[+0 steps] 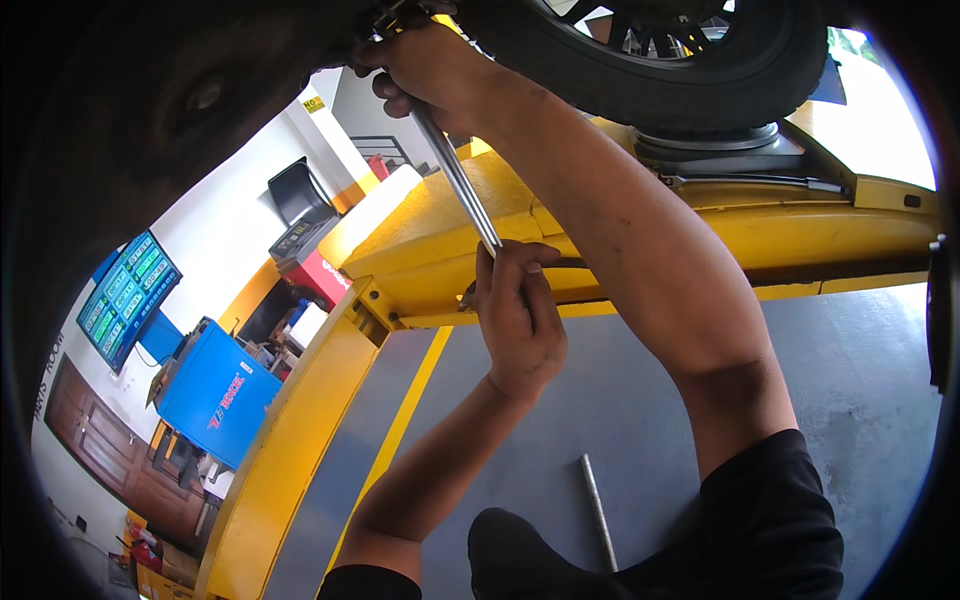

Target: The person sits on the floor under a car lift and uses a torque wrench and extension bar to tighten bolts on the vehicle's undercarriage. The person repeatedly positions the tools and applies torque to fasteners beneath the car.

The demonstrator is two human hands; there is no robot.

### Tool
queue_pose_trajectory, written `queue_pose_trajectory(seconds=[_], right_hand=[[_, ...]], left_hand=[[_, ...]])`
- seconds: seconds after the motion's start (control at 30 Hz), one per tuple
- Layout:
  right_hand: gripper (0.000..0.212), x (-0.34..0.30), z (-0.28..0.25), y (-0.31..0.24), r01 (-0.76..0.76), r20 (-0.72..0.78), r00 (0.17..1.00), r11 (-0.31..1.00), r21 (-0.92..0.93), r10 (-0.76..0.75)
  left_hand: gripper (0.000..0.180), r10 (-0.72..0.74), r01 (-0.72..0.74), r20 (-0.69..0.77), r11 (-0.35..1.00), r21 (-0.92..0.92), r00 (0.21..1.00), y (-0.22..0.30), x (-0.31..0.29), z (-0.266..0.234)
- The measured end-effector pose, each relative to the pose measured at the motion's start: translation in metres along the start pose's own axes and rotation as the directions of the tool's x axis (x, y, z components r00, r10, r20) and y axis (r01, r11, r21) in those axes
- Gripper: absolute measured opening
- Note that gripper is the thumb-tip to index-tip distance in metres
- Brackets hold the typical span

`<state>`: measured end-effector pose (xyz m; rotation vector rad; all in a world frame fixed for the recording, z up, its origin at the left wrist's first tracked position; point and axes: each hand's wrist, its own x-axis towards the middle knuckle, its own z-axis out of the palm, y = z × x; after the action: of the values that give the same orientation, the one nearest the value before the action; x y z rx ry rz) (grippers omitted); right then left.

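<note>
A long chrome wrench [455,178] slants down from the dark underside of a vehicle. Its upper end is hidden behind my right hand [430,70], whose fingers are closed round it, close to the underbody parts beside the tyre [660,100]. Lower down, my left hand [522,315] grips the bottom end of the same wrench with bent fingers. My right arm crosses in front of the yellow lift platform [430,235].
The wheel rests on a round turning plate [710,140]; a long-handled ratchet [760,183] lies beside it. On the grey floor is a metal pipe [598,510]. A blue cabinet [217,392], a screen [130,300] and a red machine [312,262] stand at the left.
</note>
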<state>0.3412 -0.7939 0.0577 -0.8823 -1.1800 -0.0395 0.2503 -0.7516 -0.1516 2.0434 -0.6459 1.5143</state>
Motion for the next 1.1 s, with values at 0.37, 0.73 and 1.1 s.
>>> queue_pose_trajectory(seconds=[0.37, 0.73, 1.1], right_hand=[[0.025, 0.031, -0.016, 0.051, 0.192, -0.031, 0.977, 0.935, -0.300, -0.210], [0.049, 0.000, 0.011, 0.002, 0.022, -0.165, 0.973, 0.771, -0.637, -0.164], [0.044, 0.006, 0.001, 0.028, 0.188, -0.147, 0.912, 0.707, -0.682, -0.383]], left_hand=[[0.049, -0.554, 0.509, 0.106, 0.652, -0.561, 0.826, 0.039, -0.003, 0.001], [0.047, -0.346, 0.284, -0.162, 0.906, -0.312, 0.924, -0.038, -0.017, 0.074], [0.093, -0.292, 0.293, -0.038, 0.930, 0.223, 0.956, -0.134, 0.015, 0.141]])
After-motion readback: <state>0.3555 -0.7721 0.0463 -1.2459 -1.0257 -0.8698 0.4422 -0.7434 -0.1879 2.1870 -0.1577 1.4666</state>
